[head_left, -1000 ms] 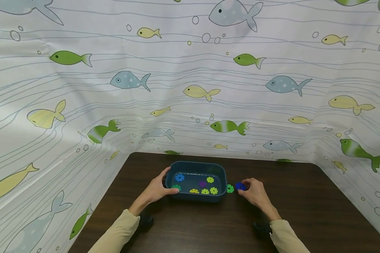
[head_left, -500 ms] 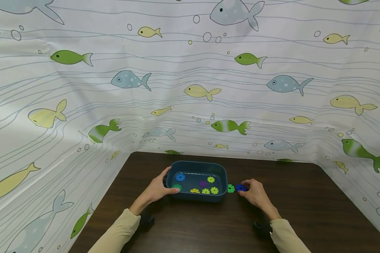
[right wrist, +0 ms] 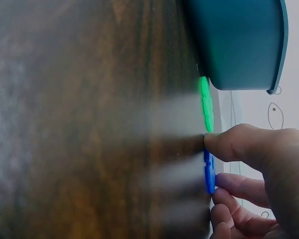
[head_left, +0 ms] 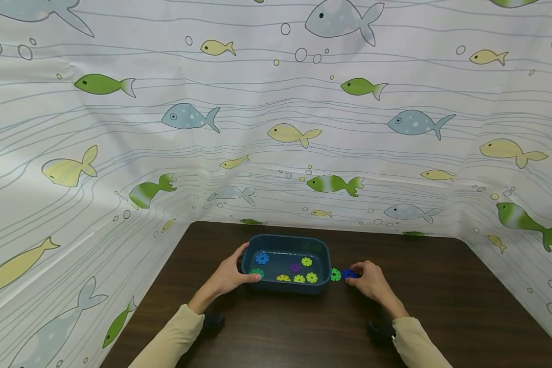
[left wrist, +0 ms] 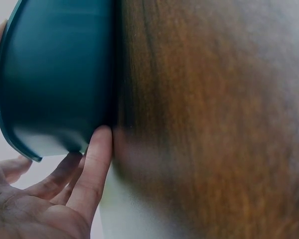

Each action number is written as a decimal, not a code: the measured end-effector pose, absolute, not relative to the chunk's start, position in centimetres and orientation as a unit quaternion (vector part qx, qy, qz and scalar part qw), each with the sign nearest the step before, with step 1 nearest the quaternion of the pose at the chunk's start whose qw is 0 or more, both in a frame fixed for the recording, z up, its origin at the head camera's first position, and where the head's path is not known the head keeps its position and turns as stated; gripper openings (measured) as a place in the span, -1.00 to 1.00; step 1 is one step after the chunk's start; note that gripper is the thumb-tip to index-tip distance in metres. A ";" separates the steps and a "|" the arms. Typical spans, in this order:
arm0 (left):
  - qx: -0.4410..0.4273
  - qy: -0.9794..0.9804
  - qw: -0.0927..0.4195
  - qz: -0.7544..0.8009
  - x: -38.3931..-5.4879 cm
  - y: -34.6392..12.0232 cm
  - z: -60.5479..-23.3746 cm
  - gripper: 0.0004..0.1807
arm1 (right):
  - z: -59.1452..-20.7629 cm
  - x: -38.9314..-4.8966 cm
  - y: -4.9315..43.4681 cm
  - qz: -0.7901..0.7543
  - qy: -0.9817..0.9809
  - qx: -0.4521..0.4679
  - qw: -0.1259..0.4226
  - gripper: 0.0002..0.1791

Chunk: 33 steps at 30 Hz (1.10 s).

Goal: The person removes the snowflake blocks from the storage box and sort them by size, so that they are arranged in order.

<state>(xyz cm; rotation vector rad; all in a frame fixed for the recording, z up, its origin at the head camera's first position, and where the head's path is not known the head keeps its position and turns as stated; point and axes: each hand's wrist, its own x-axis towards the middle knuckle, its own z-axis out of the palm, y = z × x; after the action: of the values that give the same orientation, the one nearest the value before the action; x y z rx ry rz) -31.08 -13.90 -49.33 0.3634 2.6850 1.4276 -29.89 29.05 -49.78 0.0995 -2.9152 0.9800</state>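
Note:
My left hand (head_left: 227, 273) grips the left end of a dark blue-green plastic bin (head_left: 287, 287), thumb over the near rim. In the left wrist view its fingertips touch the outer wall of the bin (left wrist: 60, 79). Several notched snowflake discs lie inside, among them a blue one (head_left: 262, 258) and a purple one (head_left: 295, 268). Right of the bin, a green snowflake disc (head_left: 335, 274) lies flat on the table. Beside it, my right hand (head_left: 372, 280) pinches a dark blue snowflake disc (right wrist: 210, 174) between thumb and fingers. That disc lies flat on the tabletop.
The dark wooden table (head_left: 280, 332) carries the bin near its middle. A white sheet printed with fish (head_left: 276, 102) stands around the back and sides. A black wrist device (head_left: 381, 331) sits under the right wrist, and another (head_left: 213, 324) under the left.
The dark blue disc has gone from slightly tilted to flat on the table, beside the green disc. My right hand stays on it. My left hand and the bin have stayed put.

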 end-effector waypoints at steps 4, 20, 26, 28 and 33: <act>0.118 0.874 0.042 0.470 -31.0 -14.0 -49.4 0.27 | -50.0 -29.9 29.0 0.317 -0.947 0.035 0.033 -0.56; 0.121 0.870 0.040 0.476 -31.2 -14.2 -49.3 0.25 | -46.8 -28.8 26.3 0.317 -0.941 0.072 0.099 -0.47; 0.121 0.872 0.038 0.472 -31.2 -14.0 -49.3 0.25 | -45.8 -28.6 24.3 0.329 -0.933 0.100 0.108 -0.52; 0.120 0.871 0.041 0.475 -31.2 -13.9 -49.3 0.25 | -45.6 -28.6 23.6 0.332 -0.930 0.113 0.110 -0.54; 0.121 0.871 0.040 0.475 -31.2 -13.9 -49.3 0.26 | -45.2 -28.8 21.8 0.333 -0.926 0.149 0.101 -0.57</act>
<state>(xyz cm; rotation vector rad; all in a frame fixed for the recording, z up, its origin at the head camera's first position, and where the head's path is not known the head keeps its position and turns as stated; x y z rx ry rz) -31.24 -13.94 -49.33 0.3711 2.6676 1.4538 -28.81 21.83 -45.22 0.4388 -2.7340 0.9849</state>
